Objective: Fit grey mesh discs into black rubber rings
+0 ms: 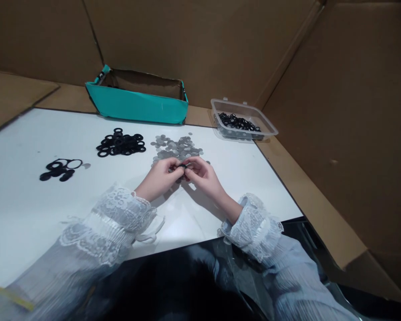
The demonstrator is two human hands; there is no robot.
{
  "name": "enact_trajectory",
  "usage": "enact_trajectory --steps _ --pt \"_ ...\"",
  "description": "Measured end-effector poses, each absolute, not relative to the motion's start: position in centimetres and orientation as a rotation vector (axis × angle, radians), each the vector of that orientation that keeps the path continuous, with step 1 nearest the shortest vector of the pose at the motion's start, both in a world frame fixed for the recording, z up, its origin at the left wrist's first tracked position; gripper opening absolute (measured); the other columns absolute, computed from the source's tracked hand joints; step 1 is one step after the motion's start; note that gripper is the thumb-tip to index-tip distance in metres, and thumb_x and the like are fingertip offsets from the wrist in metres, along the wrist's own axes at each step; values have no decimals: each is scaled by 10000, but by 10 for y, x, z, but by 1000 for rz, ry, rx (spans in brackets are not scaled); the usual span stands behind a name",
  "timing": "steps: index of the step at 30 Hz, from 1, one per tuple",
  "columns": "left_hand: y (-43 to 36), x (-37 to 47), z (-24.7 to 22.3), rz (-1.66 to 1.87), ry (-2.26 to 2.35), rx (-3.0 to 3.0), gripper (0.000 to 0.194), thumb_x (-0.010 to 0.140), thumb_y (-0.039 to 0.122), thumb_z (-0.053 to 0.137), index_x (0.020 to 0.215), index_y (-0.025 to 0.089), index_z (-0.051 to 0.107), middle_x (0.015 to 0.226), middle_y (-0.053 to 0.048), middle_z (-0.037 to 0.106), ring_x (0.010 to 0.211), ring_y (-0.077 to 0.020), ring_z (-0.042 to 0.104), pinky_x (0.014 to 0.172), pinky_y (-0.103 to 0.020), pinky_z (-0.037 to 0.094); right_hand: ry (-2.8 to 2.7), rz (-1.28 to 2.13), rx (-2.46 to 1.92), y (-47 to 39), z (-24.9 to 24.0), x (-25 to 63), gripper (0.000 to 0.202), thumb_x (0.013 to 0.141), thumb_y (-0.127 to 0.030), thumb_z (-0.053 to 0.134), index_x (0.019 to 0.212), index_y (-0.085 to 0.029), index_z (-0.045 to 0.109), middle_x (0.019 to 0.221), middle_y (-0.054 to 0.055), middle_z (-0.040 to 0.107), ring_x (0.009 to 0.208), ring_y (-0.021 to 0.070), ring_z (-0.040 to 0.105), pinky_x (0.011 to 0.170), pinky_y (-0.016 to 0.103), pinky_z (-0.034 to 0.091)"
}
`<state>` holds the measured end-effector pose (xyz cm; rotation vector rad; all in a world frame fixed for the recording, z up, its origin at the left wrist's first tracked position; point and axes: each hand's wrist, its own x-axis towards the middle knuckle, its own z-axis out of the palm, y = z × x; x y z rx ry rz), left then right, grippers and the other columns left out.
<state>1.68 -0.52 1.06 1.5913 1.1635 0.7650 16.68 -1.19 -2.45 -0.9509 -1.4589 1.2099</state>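
Note:
My left hand (162,176) and my right hand (202,174) meet over the white work surface, just in front of a pile of small grey discs (178,146). Between the fingertips of both hands is a small black ring (183,166), pinched from either side and partly covered by the fingers. Whether a grey disc is held with it I cannot tell. Left of the grey pile lies a heap of black rings (120,143). Farther left is a smaller group of black rings and round black pieces (58,169), with a grey disc beside it.
A teal box (140,104) with an open top stands at the back. To its right a clear plastic tub (243,118) holds many black rings. Cardboard walls (347,133) rise behind and on the right. The white table (96,200) ends in front of my body.

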Motion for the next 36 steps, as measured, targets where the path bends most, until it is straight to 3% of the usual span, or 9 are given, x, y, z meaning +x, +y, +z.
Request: enact_trajectory --steps 3,7,13,18,23,28,36 --pt "-4 18 8 668 1159 1618 102 737 254 507 688 172 545 550 22 498 487 -118 468 476 -246 350 -1495 1172 -960 -10 -25 168 107 791 -243 561 888 -201 578 795 6 605 619 109 526 593 256 458" --pt "-4 18 6 792 1200 1578 116 743 263 495 658 185 487 566 25 487 511 -115 467 500 -246 358 -1416 1162 -950 -11 -26 165 146 774 -222 570 911 -215 521 761 -20 576 609 102 530 576 238 452" --pt "-5 18 11 643 1179 1608 97 750 258 491 680 191 490 554 24 475 496 -129 469 463 -253 340 -1480 1104 -945 -11 -25 166 96 767 -170 531 840 -197 587 787 1 615 679 119 566 652 263 485" --pt "-4 18 10 744 1169 1615 121 740 260 490 644 190 470 568 19 489 512 -117 464 496 -254 351 -1455 1126 -951 -11 -25 167 121 786 -192 548 905 -209 569 807 1 621 666 119 566 635 261 486" --pt "-4 19 9 655 1147 1647 119 720 267 497 729 170 565 563 21 501 513 -127 463 491 -257 337 -1520 1148 -929 -10 -23 169 97 791 -194 538 853 -199 613 821 16 638 703 127 579 672 273 493" --pt "-5 18 10 762 1199 1584 107 711 252 484 625 196 455 532 32 467 493 -111 447 485 -243 340 -1468 1209 -931 -8 -23 172 116 764 -195 564 876 -219 549 696 -33 562 594 107 532 573 241 455" --pt "-3 16 10 566 1105 1790 241 741 395 495 767 180 600 575 8 539 512 -146 480 482 -262 353 -1604 1019 -963 -8 -26 170 140 773 -199 500 822 -177 629 830 37 667 757 152 613 718 288 484"
